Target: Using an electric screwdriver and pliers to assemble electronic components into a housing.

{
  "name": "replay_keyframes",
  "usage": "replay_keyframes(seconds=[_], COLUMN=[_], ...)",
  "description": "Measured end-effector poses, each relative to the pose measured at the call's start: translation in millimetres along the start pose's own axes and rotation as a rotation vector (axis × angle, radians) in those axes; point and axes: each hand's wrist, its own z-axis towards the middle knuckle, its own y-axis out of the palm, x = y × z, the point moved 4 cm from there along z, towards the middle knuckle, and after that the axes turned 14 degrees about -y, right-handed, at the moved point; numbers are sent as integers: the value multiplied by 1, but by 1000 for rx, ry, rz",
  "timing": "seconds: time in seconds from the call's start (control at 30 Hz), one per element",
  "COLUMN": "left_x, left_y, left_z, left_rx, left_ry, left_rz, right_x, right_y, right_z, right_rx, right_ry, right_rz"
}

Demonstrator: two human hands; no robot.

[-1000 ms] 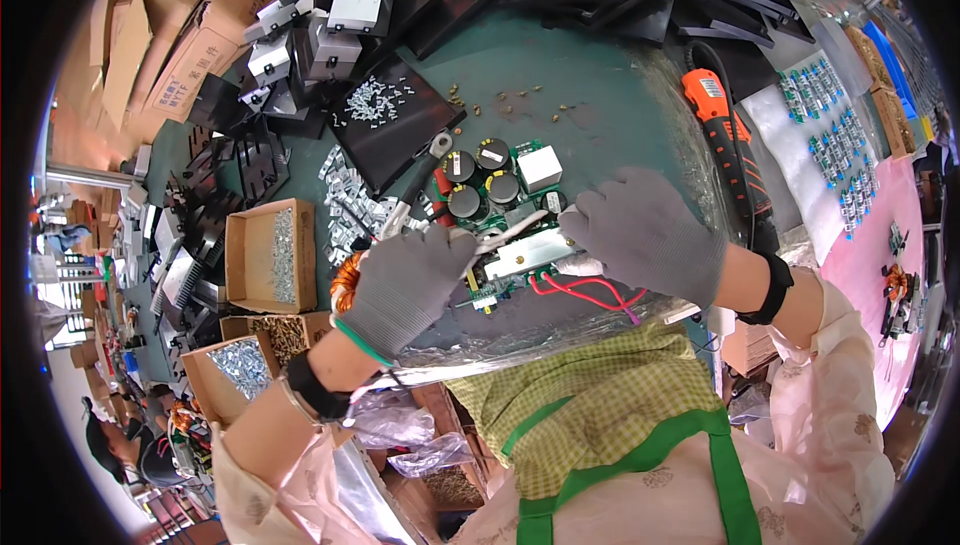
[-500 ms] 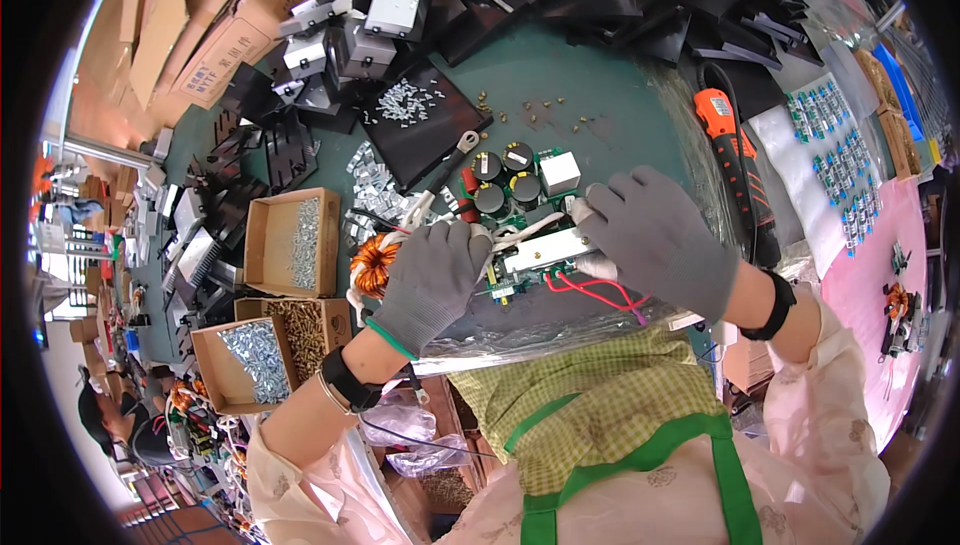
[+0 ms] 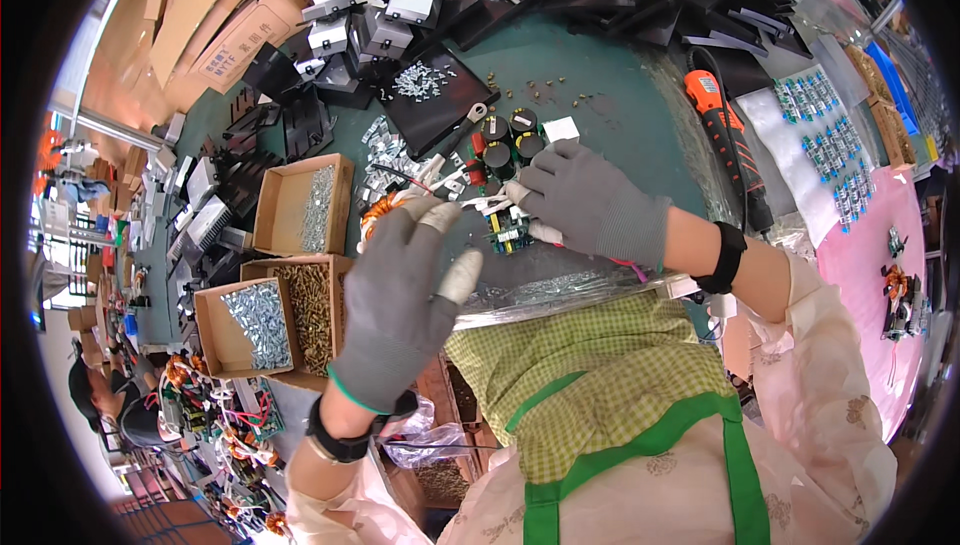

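The small green circuit board with black capacitors (image 3: 505, 235) lay pinched under the grey-gloved right hand (image 3: 590, 203), just beyond the loosely curled, empty left hand (image 3: 400, 295).

An orange and black power screwdriver (image 3: 722, 135) lies on the green table (image 3: 620, 75). Three little cardboard boxes sit on the left: one with silver screws (image 3: 300, 207), one with brown screws (image 3: 308, 313), one with shiny bits (image 3: 245, 325). A black tray (image 3: 432, 95) holds small metal pieces.
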Motion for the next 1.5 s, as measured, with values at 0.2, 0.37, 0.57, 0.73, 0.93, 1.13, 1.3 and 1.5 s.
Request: replay_keyframes(seconds=[0.2, 0.37, 0.57, 0.73, 0.93, 1.13, 1.3, 1.5], left_x=[1, -19, -19, -15, -19, -29, -31, -22], left_y=[68, 96, 107, 107, 111, 124, 125, 116], left_z=[-29, -21, -19, -21, -37, -55, -55, -54], left_rx=[27, 33, 105, 193, 206, 266, 252, 250], left_ry=[-244, -462, -418, -386, -395, -394, -395, -337], left_rz=[-37, -377, -391, -286, -419, -509, -559, -586], right_x=[-3, -12, -10, -15, -16, -45, -19, 29], right_y=[-30, -5, 0, -2, -31, -52, -51, -48], right_z=[-28, -28, -25, -9, -40, -100, -151, -202], right_rx=[177, 121, 189, -234, 4, 229, 174, 129], right_ry=[217, 266, 168, 191, 292, 330, 578, 1017], right_rz=[-9, -36, -137, -266, -159, -98, -112, -159])
